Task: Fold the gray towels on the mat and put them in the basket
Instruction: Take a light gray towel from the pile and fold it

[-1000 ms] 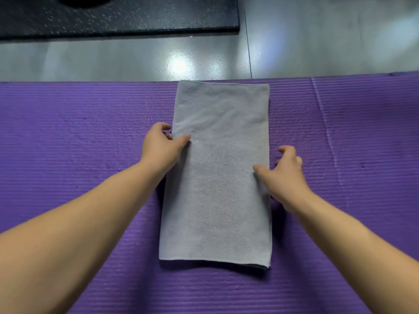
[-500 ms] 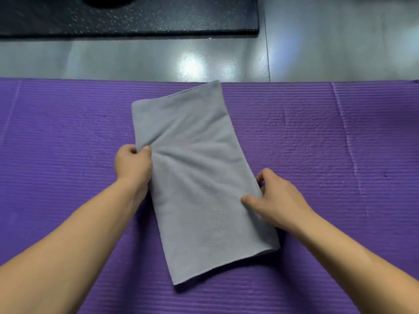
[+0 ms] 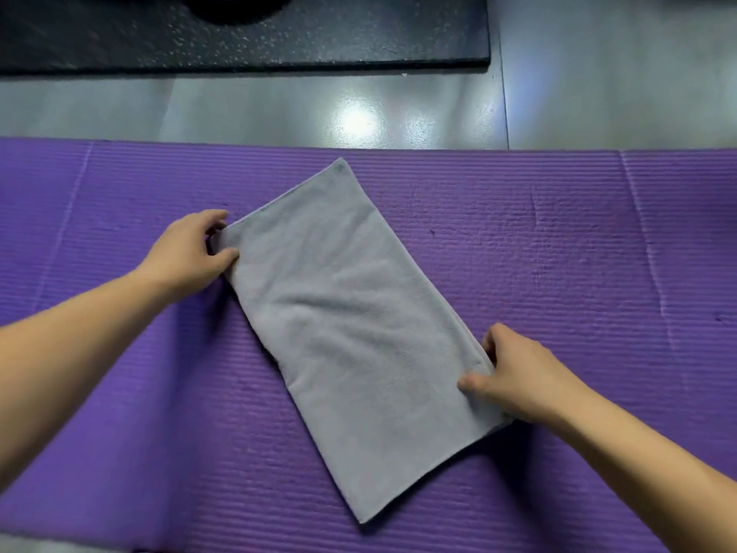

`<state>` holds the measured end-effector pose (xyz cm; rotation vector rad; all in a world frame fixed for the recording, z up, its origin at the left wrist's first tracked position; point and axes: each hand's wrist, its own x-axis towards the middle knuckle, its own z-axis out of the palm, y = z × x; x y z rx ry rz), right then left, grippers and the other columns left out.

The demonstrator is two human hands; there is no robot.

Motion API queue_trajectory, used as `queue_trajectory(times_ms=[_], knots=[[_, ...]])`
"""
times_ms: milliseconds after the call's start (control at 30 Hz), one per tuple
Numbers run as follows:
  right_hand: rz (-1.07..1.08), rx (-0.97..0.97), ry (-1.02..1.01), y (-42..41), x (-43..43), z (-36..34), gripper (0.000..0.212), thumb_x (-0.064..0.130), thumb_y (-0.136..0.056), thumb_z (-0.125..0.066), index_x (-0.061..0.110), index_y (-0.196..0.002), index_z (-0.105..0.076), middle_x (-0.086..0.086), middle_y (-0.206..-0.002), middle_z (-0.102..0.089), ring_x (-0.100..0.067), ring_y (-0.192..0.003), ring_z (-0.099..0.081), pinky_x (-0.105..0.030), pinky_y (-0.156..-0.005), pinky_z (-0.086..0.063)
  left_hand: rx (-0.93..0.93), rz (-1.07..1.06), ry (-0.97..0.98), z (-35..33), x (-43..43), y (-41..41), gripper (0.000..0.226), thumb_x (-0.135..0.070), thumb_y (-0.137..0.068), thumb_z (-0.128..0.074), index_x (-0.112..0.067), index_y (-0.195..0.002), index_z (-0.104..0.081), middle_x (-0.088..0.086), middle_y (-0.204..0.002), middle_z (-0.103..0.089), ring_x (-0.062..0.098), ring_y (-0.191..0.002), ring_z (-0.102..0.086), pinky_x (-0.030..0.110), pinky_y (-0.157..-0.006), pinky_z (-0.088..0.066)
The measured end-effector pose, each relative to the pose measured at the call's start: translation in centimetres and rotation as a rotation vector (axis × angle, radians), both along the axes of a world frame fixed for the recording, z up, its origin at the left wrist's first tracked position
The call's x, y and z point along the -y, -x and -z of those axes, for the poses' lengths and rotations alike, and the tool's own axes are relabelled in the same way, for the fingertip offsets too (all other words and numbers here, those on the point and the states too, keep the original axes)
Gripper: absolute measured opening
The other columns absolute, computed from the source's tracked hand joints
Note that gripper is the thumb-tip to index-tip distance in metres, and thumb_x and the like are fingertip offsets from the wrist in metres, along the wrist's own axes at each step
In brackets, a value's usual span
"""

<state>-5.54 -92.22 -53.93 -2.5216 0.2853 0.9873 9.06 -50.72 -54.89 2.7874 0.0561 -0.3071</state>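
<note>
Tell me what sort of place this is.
Probably a gym or home workout room, seen at floor level: a purple ribbed yoga mat, a black speckled rubber mat beyond it, and glossy gray flooring between.

Left hand (image 3: 187,249): forearm in from lower left, thumb and curled fingers pinching towel (image 3: 351,325) corner. Right hand (image 3: 514,377): nearer body, forearm in from lower right, thumb on top, fingers curled round edge. Hands well apart.
</note>
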Motion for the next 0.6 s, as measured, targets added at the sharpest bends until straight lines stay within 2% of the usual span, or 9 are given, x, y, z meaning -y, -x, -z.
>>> queue_trajectory(times_ms=[67,133,233,333,400,467,533,600], knots=[[0.075,-0.102,-0.153,-0.3,0.6,-0.2,0.025,0.034,-0.076,-0.079,0.016,-0.082,-0.064,0.005,-0.075,-0.069,-0.014,-0.066,-0.064,-0.032,-0.054,-0.048,-0.014,0.042,-0.029,-0.1,-0.2,-0.4,0.046,-0.016,-0.083,-0.08,-0.009,-0.126,-0.065,0.013,-0.109,-0.07,0.034,-0.098,-0.063,0.041,-0.089,-0.049],[0.202,-0.087,-0.277,-1.5,2.4,-0.3,0.021,0.024,-0.08,-0.08,0.008,-0.078,-0.067,0.0,-0.066,-0.065,-0.013,-0.057,-0.058,-0.03,-0.05,-0.045,-0.023,0.072,-0.05,-0.4,0.1,-0.2,0.028,-0.016,-0.083,-0.078,-0.013,-0.11,-0.072,0.008,-0.089,-0.07,0.032,-0.083,-0.062,0.037,-0.076,-0.047],[0.414,0.204,-0.298,-5.0,6.3,-0.3,0.021,0.021,-0.084,-0.079,0.006,-0.076,-0.066,-0.004,-0.064,-0.06,-0.018,-0.061,-0.052,-0.032,-0.057,-0.042,-0.077,-0.008,0.06,-0.4,1.0,1.4,0.009,-0.014,-0.084,-0.077,-0.016,-0.09,-0.071,0.006,-0.077,-0.07,0.028,-0.074,-0.063,0.032,-0.068,-0.045],[0.634,0.467,-0.296,-8.6,9.3,-0.3,0.021,0.025,-0.083,-0.082,0.01,-0.094,-0.071,-0.004,-0.081,-0.065,-0.018,-0.068,-0.058,-0.027,-0.059,-0.047,-0.208,-0.128,0.324,-0.1,3.5,4.8,0.015,-0.017,-0.078,-0.082,-0.009,-0.081,-0.069,0.006,-0.07,-0.07,0.017,-0.064,-0.057,0.026,-0.059,-0.044],[0.774,0.538,-0.325,-10.2,10.7,0.2,0.039,0.035,-0.077,-0.084,0.017,-0.109,-0.07,-0.005,-0.099,-0.069,-0.024,-0.088,-0.069,-0.026,-0.07,-0.055,-0.296,-0.159,0.38,0.5,4.9,7.1,0.016,-0.023,-0.075,-0.08,-0.012,-0.081,-0.069,0.005,-0.068,-0.072,0.016,-0.06,-0.059,0.029,-0.06,-0.046],[0.858,0.545,-0.339,-10.9,11.4,1.0,0.05,0.043,-0.072,-0.085,0.025,-0.114,-0.066,-0.003,-0.11,-0.068,-0.027,-0.103,-0.069,-0.038,-0.084,-0.059,-0.324,-0.166,0.348,0.9,5.6,8.4,0.008,-0.017,-0.082,-0.077,-0.017,-0.086,-0.07,0.005,-0.071,-0.074,0.017,-0.059,-0.063,0.032,-0.062,-0.049],[0.835,0.556,-0.247,-10.1,11.0,1.2,0.054,0.042,-0.075,-0.084,0.024,-0.12,-0.06,0.001,-0.111,-0.065,-0.023,-0.105,-0.066,-0.039,-0.091,-0.055,-0.328,-0.235,0.417,1.5,5.5,8.9,0.005,-0.017,-0.086,-0.076,-0.017,-0.088,-0.072,0.006,-0.073,-0.075,0.017,-0.061,-0.062,0.033,-0.065,-0.048],[0.764,0.536,-0.073,-7.8,10.1,1.0,0.054,0.04,-0.082,-0.079,0.015,-0.124,-0.059,-0.002,-0.11,-0.063,-0.021,-0.102,-0.061,-0.035,-0.09,-0.048,-0.337,-0.312,0.514,1.5,5.4,9.1,0.011,-0.024,-0.088,-0.077,-0.013,-0.087,-0.074,0.004,-0.074,-0.076,0.013,-0.061,-0.059,0.032,-0.067,-0.045]])
